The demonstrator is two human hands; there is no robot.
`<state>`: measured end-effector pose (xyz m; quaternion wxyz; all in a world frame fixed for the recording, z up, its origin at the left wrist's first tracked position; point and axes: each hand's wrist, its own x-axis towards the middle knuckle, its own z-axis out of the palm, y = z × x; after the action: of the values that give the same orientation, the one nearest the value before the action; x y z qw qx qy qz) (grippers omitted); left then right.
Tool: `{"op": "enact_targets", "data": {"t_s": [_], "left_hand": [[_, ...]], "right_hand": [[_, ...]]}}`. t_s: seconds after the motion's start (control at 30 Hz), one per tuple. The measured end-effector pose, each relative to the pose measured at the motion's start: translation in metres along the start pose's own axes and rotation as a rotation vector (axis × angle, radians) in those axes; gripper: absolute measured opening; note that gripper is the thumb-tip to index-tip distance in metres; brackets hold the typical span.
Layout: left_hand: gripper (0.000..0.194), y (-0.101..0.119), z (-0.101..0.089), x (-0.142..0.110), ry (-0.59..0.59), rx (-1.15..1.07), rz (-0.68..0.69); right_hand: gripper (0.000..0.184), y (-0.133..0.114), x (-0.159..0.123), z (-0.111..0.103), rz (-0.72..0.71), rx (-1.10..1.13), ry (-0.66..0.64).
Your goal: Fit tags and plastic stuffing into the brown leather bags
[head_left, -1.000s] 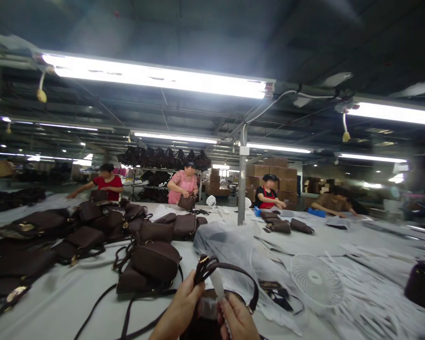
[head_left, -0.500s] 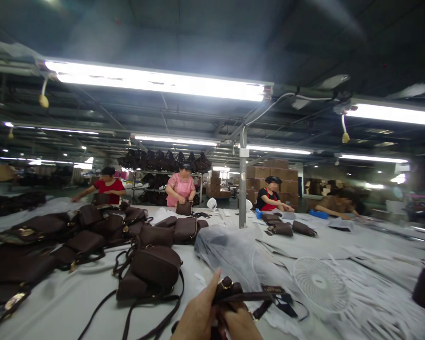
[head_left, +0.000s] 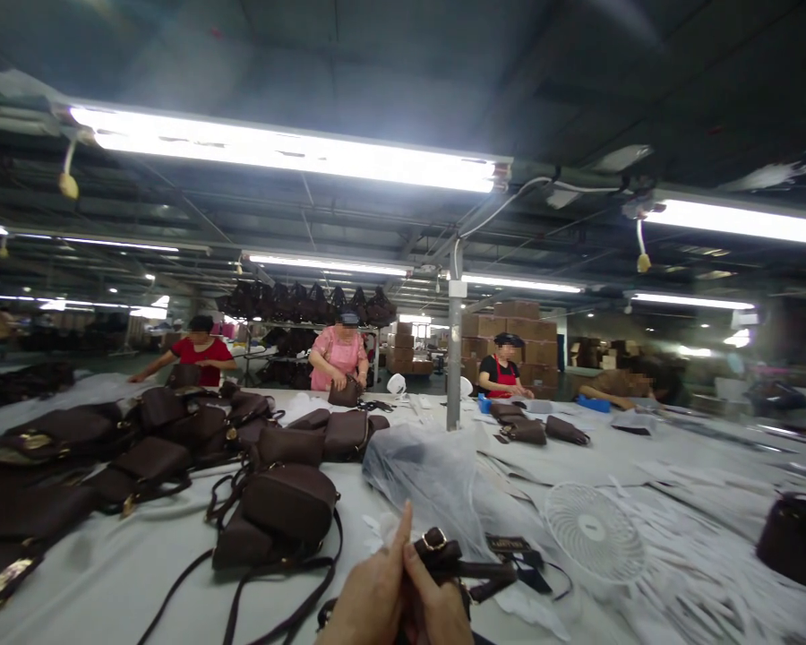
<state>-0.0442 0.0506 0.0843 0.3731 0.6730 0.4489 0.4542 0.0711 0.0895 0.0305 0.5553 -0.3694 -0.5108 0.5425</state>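
Observation:
At the bottom middle my left hand [head_left: 369, 591] and my right hand [head_left: 441, 614] are closed close together, thumbs up and side by side. Between and beyond them lies a dark brown bag strap [head_left: 484, 571] with a gold buckle [head_left: 434, 539], folded and gripped by both hands. My palms hide most of what they hold. Just past the strap is a black tag [head_left: 530, 573] with a cord. To the left a dark brown bag [head_left: 288, 511] rests on the pale table [head_left: 175, 555], its long straps trailing forward.
More brown bags [head_left: 148, 470] are heaped on the left. Beyond my hands lie clear plastic sheeting [head_left: 423, 470], a white fan [head_left: 595, 528] and scattered white strips [head_left: 698, 573]. A grey post [head_left: 454, 358] rises from the table. Several co-workers [head_left: 339, 354] work across it.
My right thumb has come up beside my left thumb, over the strap. The view has turned slightly, so the scene sits a little further left.

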Motion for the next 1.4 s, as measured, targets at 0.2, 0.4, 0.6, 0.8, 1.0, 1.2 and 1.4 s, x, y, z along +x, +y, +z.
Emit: {"op": "enact_targets", "data": {"t_s": [0.2, 0.4, 0.6, 0.8, 1.0, 1.2, 1.4], "left_hand": [[0.088, -0.016, 0.003, -0.002, 0.205, -0.11, 0.074], [0.024, -0.002, 0.002, -0.003, 0.184, 0.008, 0.179], [0.024, -0.001, -0.005, 0.004, 0.216, -0.021, 0.156], [0.023, 0.002, -0.013, 0.013, 0.158, -0.058, 0.084], [0.02, -0.001, -0.014, 0.014, 0.142, -0.099, 0.059], [0.024, 0.001, -0.012, 0.01, 0.047, -0.088, 0.099], [0.024, 0.008, -0.006, 0.003, 0.038, -0.035, 0.176]], "right_hand": [[0.063, -0.004, 0.005, 0.016, 0.08, 0.148, 0.119], [0.067, -0.021, 0.001, 0.02, 0.093, 0.038, 0.139], [0.059, -0.036, -0.025, 0.009, -0.043, -0.198, 0.106], [0.03, -0.057, -0.05, -0.004, -0.234, -0.325, -0.003], [0.05, -0.068, -0.046, -0.015, -0.249, -0.177, -0.326], [0.031, -0.084, -0.042, -0.017, -0.298, -0.331, -0.139], [0.04, -0.081, -0.033, -0.009, -0.062, -0.187, -0.143]]}}
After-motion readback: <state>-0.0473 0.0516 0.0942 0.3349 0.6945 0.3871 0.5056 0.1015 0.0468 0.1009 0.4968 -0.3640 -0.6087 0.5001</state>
